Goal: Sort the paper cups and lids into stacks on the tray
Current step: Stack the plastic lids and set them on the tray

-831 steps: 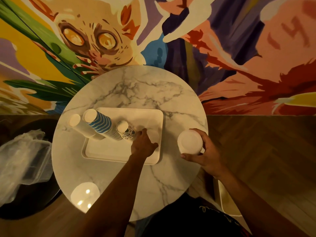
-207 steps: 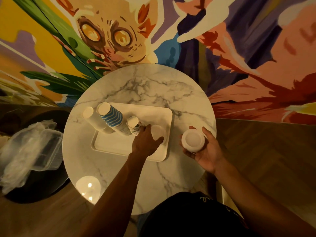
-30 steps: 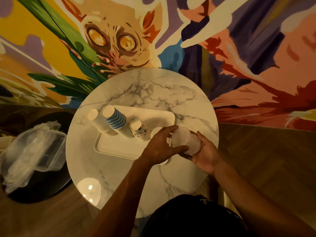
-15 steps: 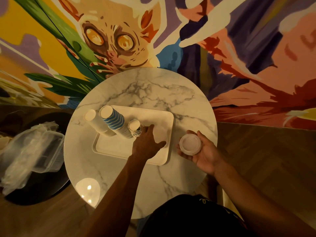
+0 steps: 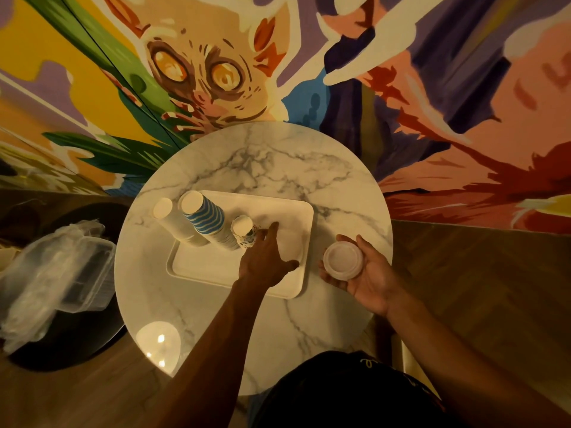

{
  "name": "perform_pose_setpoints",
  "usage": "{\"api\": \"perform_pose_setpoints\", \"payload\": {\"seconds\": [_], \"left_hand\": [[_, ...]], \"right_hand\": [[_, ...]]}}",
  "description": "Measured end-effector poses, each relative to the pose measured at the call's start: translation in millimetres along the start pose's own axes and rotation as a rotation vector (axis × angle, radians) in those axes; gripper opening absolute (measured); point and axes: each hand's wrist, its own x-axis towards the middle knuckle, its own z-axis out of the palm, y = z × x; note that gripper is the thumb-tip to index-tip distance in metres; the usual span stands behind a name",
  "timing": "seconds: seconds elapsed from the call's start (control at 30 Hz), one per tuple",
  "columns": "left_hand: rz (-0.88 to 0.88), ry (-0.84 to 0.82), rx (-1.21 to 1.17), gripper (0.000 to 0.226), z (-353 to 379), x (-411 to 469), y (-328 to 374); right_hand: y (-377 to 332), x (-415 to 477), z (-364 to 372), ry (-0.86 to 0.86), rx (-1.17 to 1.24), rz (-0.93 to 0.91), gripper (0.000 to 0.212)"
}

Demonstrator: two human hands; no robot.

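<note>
A white tray point(image 5: 278, 208) lies on the round marble table point(image 5: 272, 156). At its left end three cup stacks lean side by side: plain white cups point(image 5: 173, 220), blue-striped cups point(image 5: 205, 217) and short patterned cups point(image 5: 244, 231). My left hand point(image 5: 265, 261) reaches over the tray's right part, fingers stretched out, fingertips beside the patterned cups and over a pale pile of lids point(image 5: 290, 242). My right hand point(image 5: 367, 276) hovers off the tray's right end, palm up, fingers curled round a stack of translucent lids point(image 5: 343, 261).
A crumpled plastic bag with clear containers point(image 5: 55, 282) sits on a dark round stool left of the table. A painted mural wall stands right behind the table. Wooden floor shows to the right. A lamp's reflection point(image 5: 157, 341) glares on the table's near left.
A second ago my left hand met the lid stack in my right hand; it has since moved left onto the tray. My right hand drew slightly right with its lids.
</note>
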Motion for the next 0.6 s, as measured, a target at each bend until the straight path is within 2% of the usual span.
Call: {"api": "perform_pose_setpoints", "payload": {"seconds": [0.13,0.27,0.43,0.6], "left_hand": [[0.021,0.055,-0.027,0.093,-7,-12,13],[0.122,0.073,-0.184,0.077,-9,-28,36],[0.275,-0.056,-0.206,0.088,-4,-37,53],[0.325,-0.035,-0.187,0.093,8,-36,55]], "right_hand": [[1,2,-2,0.007,0.007,0.002,0.051],[1,1,-2,0.008,-0.005,-0.016,0.047],[-1,0,2,0.022,-0.077,-0.047,0.046],[-1,-3,5,0.029,-0.128,-0.067,0.045]]}}
